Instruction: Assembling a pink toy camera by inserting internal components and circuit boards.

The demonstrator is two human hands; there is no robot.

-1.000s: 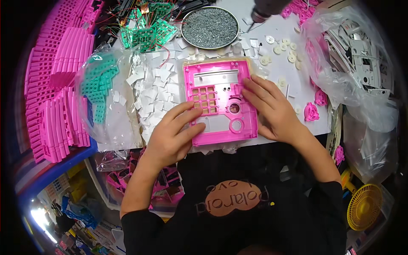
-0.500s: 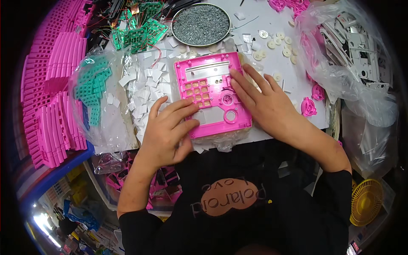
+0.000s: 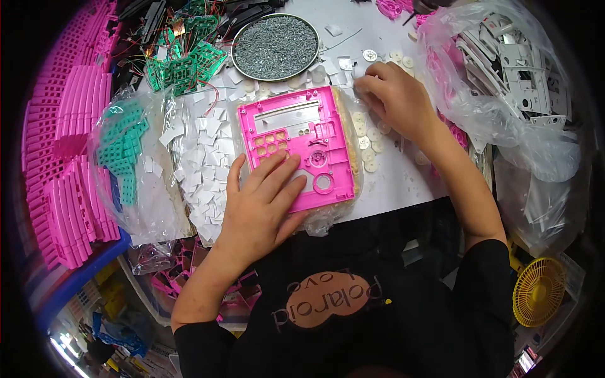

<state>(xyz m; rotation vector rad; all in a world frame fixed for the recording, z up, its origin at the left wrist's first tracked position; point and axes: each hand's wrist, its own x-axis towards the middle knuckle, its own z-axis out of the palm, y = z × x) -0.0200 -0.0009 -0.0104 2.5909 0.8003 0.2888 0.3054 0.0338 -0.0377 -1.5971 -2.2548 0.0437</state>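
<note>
A pink plastic casing panel lies with its ribbed inner side up on a plastic-wrapped pad. It has a grid of key holes, a clear window strip and two round rings. My left hand rests on its lower left part, fingers stretched over the key holes and the edge. Beyond the panel's upper right corner, my right hand is closed, fingertips bent down at the tabletop beside some small pale pieces. What its fingers pinch, if anything, is hidden. White round discs lie scattered between that hand and the panel.
A round pan of screws stands behind the panel. White paper pieces, green rubber keypads and wired green circuit boards spread leftward. Pink strips are stacked far left. A clear bag of white parts sits right.
My right hand has left the panel's right edge and moved up and away to the loose pieces, its fingers curling. My left hand stays on the panel. The whole view has shifted slightly.
</note>
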